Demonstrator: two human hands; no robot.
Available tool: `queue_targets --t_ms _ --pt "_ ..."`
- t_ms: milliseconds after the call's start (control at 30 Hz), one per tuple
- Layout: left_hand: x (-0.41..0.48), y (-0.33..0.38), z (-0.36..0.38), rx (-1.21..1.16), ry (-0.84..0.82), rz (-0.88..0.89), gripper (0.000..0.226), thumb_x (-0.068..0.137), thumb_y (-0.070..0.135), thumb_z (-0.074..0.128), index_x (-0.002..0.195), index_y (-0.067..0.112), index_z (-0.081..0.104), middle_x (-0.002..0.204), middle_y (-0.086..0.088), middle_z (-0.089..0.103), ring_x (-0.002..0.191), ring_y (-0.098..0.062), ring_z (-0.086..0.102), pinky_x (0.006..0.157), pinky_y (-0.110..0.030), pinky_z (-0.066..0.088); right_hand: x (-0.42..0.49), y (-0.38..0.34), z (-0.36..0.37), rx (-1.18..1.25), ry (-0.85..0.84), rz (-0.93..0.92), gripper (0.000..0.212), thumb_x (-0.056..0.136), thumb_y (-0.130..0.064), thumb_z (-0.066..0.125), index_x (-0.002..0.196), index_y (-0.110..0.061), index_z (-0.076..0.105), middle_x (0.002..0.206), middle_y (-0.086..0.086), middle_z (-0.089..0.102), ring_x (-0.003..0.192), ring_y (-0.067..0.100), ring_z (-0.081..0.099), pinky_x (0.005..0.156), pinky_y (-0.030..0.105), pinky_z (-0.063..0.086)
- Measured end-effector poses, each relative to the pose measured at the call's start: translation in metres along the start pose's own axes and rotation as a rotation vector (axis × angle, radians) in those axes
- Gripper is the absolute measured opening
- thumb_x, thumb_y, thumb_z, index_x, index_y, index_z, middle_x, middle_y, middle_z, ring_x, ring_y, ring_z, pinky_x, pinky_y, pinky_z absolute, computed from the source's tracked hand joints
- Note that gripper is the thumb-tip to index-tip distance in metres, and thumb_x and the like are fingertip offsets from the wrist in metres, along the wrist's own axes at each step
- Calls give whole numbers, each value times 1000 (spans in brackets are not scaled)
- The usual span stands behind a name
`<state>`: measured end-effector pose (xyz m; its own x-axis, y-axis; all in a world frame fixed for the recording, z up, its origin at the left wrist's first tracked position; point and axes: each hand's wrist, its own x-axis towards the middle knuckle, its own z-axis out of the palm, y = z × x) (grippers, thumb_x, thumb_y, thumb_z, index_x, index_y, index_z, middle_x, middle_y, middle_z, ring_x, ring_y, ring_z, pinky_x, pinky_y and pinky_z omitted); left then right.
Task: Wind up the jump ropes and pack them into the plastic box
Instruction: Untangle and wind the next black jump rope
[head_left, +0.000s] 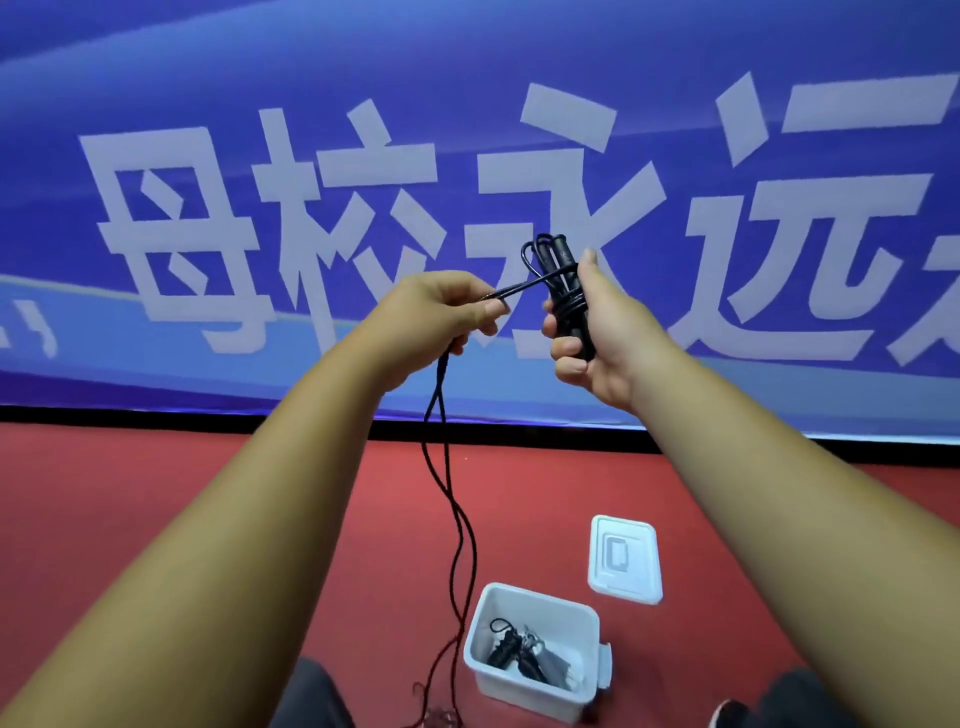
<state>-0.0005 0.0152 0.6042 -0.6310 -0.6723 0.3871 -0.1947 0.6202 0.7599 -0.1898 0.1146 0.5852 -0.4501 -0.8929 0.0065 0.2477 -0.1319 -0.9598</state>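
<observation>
My right hand (597, 332) grips the black handles of a jump rope (558, 270) upright, with a few turns of cord wound round them. My left hand (441, 306) pinches the doubled black cord just left of the handles, pulled taut between both hands. The rest of the cord (457, 519) hangs down in two strands to the red floor. Below stands the open white plastic box (582, 618), with a wound black rope bundle (511, 652) lying inside.
The box's white lid (626, 561) lies flat on the red floor just behind the box. A blue banner with large white characters (311, 208) fills the wall ahead. My dark trouser knees (311, 696) and a shoe (727, 714) show at the bottom edge.
</observation>
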Motion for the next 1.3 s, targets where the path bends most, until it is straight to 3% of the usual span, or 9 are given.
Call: queue_targets --t_ms 200,300,533,700,900,1033,1133,1300 --pt "-15 -56 39 -108 -136 -54 22 105 40 60 110 29 78 74 4 54 76 -15 46 72 -35 38 9 60 -22 69 -9 82 66 94 -80 54 105 -16 63 78 1 58 53 12 32 43 25 23" --pt "-21 -85 60 -185 -189 -96 23 106 37 59 116 28 78 72 6 44 70 -13 40 68 -30 34 11 89 -37 118 -38 113 59 97 -72 57 107 -14 62 78 2 57 52 12 31 41 24 22" --pt "-29 -141 101 -314 -244 -202 22 104 32 62 109 19 80 72 1 42 65 -13 37 64 -31 31 17 145 -64 40 -2 193 60 96 -72 59 105 -14 65 77 2 57 53 13 30 43 26 21" --pt "-38 -169 129 -264 -364 -174 27 106 39 57 116 24 77 66 3 39 65 -17 36 60 -30 31 22 183 -80 0 59 246 58 97 -69 59 103 -12 67 75 3 57 51 14 30 46 27 19" --pt "-46 -203 155 -309 -389 -259 38 110 35 49 108 10 78 79 -6 57 68 -21 47 64 -27 42 27 221 -94 30 77 332 61 95 -74 59 103 -14 69 76 4 57 51 14 30 46 25 19" --pt "-46 -218 165 -390 -405 -308 38 110 34 49 111 9 77 69 -5 42 60 -16 36 58 -29 33 33 231 -97 112 26 373 62 97 -77 52 105 -18 66 76 5 57 52 13 29 45 22 20" --pt "-45 -220 165 -411 -442 -278 32 111 30 49 118 9 71 68 -4 38 61 -17 32 58 -31 26 36 233 -98 144 3 391 52 99 -70 54 111 -20 60 78 6 56 51 13 29 42 21 21" --pt "-45 -224 168 -343 -476 -275 29 109 31 52 114 11 72 73 -8 42 65 -19 35 60 -31 29 40 230 -102 142 5 422 33 99 -47 47 93 -15 53 77 8 55 51 13 27 42 19 16"
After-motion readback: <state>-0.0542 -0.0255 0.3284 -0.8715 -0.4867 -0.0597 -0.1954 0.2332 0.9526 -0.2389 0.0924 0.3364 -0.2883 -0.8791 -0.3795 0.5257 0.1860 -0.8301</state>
